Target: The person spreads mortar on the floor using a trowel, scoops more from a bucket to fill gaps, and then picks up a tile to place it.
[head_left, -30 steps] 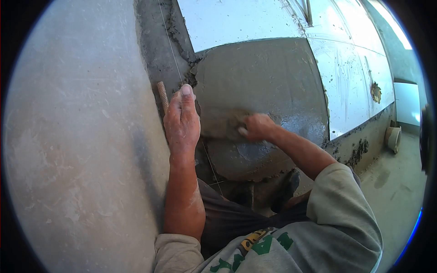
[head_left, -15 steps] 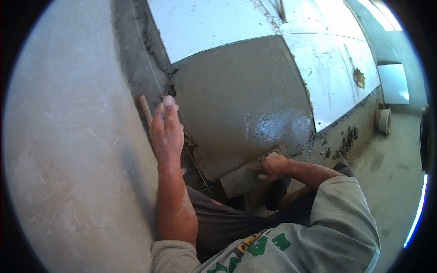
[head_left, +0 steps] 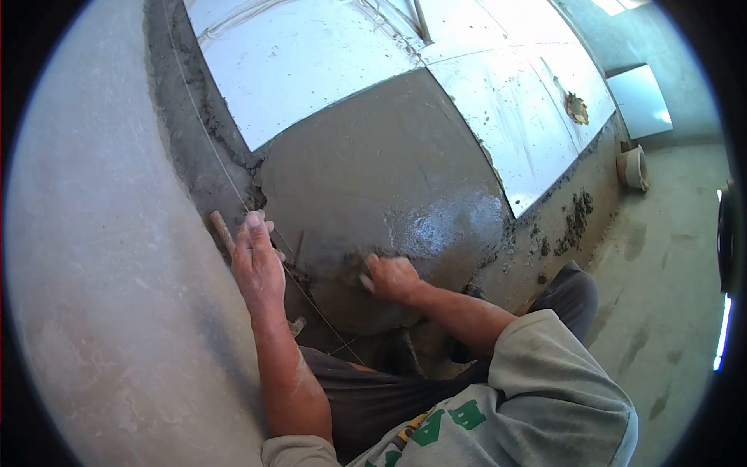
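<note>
My right hand (head_left: pixel 391 278) is closed round the trowel (head_left: pixel 336 255), whose blade lies low over the near left part of the wet grey mortar bed (head_left: pixel 373 156). The blade is smeared and hard to tell from the mortar. Near the wall, my left hand (head_left: pixel 259 265) is raised with its fingers stretched forward and holds nothing. Beside it is a short rough rod (head_left: pixel 222 232). A thin string (head_left: pixel 208 142) runs along the mortar's left side and passes near my left hand.
White tiles (head_left: pixel 303 66) border the mortar at the far side and right. A bare wall (head_left: pixel 101 233) rises close on the left. At the right are a bucket-like container (head_left: pixel 633 169), a loose tile (head_left: pixel 641 101) and a lower floor (head_left: pixel 661 257). My knee (head_left: pixel 572 296) is bent nearby.
My right hand has moved left and forward over the mortar with the trowel, whose blade now looks edge-on. The whole view has shifted and turned, and my left hand appears lower and further left.
</note>
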### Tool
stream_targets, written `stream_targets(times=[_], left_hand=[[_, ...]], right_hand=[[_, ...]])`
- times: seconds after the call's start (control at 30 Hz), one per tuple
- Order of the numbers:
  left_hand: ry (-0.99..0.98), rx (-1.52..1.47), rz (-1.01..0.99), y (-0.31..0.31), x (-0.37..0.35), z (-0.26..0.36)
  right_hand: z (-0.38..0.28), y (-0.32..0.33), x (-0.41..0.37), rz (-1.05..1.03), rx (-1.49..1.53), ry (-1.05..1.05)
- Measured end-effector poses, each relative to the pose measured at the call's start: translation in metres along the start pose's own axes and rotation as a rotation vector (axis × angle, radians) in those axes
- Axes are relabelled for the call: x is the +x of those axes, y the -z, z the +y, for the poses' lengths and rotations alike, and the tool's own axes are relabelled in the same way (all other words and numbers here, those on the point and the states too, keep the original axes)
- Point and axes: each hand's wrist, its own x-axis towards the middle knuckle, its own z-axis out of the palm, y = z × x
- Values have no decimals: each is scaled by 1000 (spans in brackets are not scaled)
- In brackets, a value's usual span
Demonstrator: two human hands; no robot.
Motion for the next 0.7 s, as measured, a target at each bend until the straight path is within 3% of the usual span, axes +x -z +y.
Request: stream_targets(times=[0.1, 0.17, 0.2, 0.37, 0.7], left_hand=[[-29, 9, -1, -2, -1, -2], [-13, 5, -17, -2, -3, 2], [-10, 9, -18, -2, -4, 5], [-33, -15, -25, -3, -3, -2], [-41, 42, -57, -13, -17, 13]], right_hand=[[12, 16, 23, 164, 43, -75], [23, 30, 31, 274, 73, -242], [31, 35, 33, 278, 72, -249], [97, 43, 6, 370, 165, -737], [164, 8, -73, 433, 333, -1171]])
